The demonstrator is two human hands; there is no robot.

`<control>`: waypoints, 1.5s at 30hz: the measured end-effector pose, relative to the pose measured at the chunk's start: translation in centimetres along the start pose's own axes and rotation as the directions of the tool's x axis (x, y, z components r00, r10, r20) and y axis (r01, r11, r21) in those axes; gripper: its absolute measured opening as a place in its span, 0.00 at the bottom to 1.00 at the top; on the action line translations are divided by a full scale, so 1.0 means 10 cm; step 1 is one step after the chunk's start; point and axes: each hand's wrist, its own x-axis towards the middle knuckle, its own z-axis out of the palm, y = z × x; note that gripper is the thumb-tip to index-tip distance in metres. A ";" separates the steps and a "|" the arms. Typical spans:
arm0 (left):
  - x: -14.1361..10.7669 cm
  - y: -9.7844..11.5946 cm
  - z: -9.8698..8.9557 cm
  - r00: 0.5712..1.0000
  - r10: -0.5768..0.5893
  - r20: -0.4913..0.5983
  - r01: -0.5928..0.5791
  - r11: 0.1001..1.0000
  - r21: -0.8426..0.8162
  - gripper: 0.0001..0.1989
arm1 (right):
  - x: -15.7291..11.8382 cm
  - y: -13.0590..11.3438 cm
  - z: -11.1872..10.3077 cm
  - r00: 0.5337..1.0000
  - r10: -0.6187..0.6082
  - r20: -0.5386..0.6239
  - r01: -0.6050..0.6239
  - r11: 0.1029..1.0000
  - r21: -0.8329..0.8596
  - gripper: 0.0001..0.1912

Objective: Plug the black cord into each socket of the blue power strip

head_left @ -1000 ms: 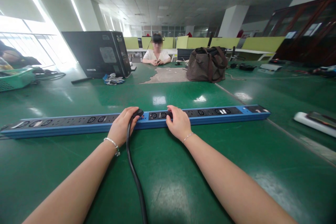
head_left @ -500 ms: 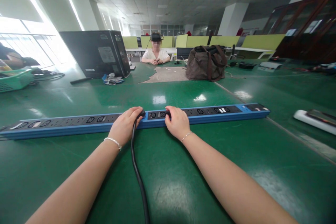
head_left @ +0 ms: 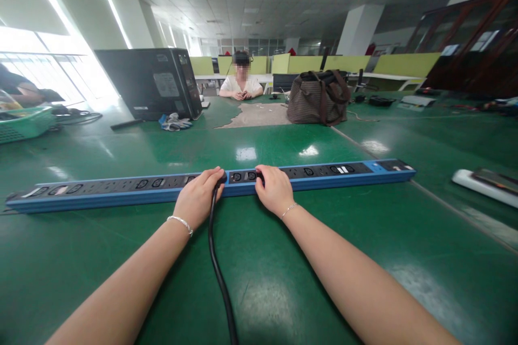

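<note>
A long blue power strip (head_left: pixel 238 190) with black sockets lies across the green table in front of me. My left hand (head_left: pixel 199 195) is closed around a black plug (head_left: pixel 222 177) at the strip's middle. From that plug a thick black cable (head_left: pixel 216 259) runs down toward me and out of view at the bottom. My right hand (head_left: pixel 275 190) grips the strip just right of its middle, thumb at the near side and fingers curled over the top. Two sockets show between the hands. Whether the plug sits in a socket is hidden by my left fingers.
Farther back stand a black computer case (head_left: pixel 141 83), gloves (head_left: pixel 175 122) and a brown bag (head_left: pixel 318 98). A green basket (head_left: pixel 26 125) is at the left, a white device (head_left: pixel 485 187) at the right. Across the table sits a person (head_left: pixel 241 85); another's arm (head_left: pixel 20 86) shows far left.
My left hand has moved slightly to the right with the plug and cable. The strip's left end has also shifted a little right. My right hand stays almost in place.
</note>
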 end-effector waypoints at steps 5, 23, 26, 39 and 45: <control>0.05 0.00 -0.03 0.998 -0.024 0.050 0.023 0.999 0.025 0.17 | 0.00 -0.01 0.00 1.000 0.003 0.007 -0.003 1.000 -0.012 0.16; 0.03 -0.04 0.04 0.999 -0.033 0.020 0.034 0.998 -0.060 0.15 | -0.01 -0.02 0.01 1.000 -0.023 -0.009 0.023 0.999 -0.025 0.15; 0.01 -0.05 0.08 0.998 -0.034 0.050 0.039 0.995 -0.089 0.17 | -0.01 -0.02 0.01 0.999 -0.040 -0.012 0.040 0.999 -0.031 0.15; 0.08 -0.14 0.09 0.965 -0.224 0.137 0.249 0.947 -0.201 0.17 | -0.01 -0.03 0.01 0.999 -0.027 0.026 0.029 0.998 -0.063 0.17; 0.10 -0.16 0.07 0.973 -0.193 0.130 0.219 0.948 -0.232 0.16 | -0.01 -0.03 0.01 0.999 -0.022 0.039 0.025 0.997 -0.072 0.16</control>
